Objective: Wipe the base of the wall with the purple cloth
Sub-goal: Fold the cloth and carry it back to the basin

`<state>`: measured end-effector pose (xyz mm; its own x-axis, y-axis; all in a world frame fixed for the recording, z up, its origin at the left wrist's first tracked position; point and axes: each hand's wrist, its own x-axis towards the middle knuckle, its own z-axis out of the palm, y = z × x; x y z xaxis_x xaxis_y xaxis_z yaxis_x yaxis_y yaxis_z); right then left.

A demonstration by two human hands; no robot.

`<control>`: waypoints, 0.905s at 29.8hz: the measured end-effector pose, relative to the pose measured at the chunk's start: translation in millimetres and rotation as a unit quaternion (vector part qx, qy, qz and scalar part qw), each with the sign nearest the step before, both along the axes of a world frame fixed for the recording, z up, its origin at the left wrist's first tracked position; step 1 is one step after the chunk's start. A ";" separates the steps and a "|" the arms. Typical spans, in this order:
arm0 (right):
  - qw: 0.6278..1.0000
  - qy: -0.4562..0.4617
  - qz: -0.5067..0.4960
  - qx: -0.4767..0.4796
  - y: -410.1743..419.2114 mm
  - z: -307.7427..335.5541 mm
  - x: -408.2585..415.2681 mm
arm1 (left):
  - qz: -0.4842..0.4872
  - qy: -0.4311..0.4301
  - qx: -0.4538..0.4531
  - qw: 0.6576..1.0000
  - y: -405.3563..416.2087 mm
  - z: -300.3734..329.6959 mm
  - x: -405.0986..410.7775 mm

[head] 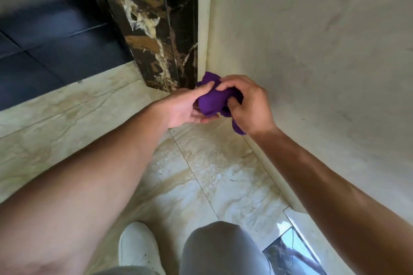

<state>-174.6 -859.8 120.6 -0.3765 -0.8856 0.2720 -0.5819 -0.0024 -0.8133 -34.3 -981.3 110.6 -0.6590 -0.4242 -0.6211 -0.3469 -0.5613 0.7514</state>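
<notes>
A bunched purple cloth [213, 99] is held between both hands, above the floor near the corner. My left hand [186, 108] grips its left side with the thumb on top. My right hand [248, 105] closes over its right side, and a tail of cloth hangs below the wrist. The cream wall [312, 51] rises on the right; its base [266, 167] runs along the floor from the corner toward the lower right. The cloth is off the wall's base, close to the corner.
A black and brown marble pillar [154, 29] stands left of the corner. Dark tiles [55, 51] lie at the far left beyond a cream marble floor [201, 185]. My grey-trousered knee [219, 250] and white shoe [138, 248] are at the bottom. A shiny dark inset [290, 250] sits at the lower right.
</notes>
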 end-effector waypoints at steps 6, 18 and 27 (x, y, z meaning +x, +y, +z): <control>0.985 -0.146 -0.050 0.080 44.1 49.7 18.9 | 0.089 -0.012 0.021 0.996 40.0 48.4 -5.0; 0.671 -0.660 -0.189 0.278 172.1 232.8 56.8 | -0.004 -0.012 0.092 0.996 138.2 276.6 57.7; 0.738 -0.600 -0.287 0.119 253.9 358.8 57.0 | -0.056 -0.061 -0.122 0.989 190.9 406.3 54.4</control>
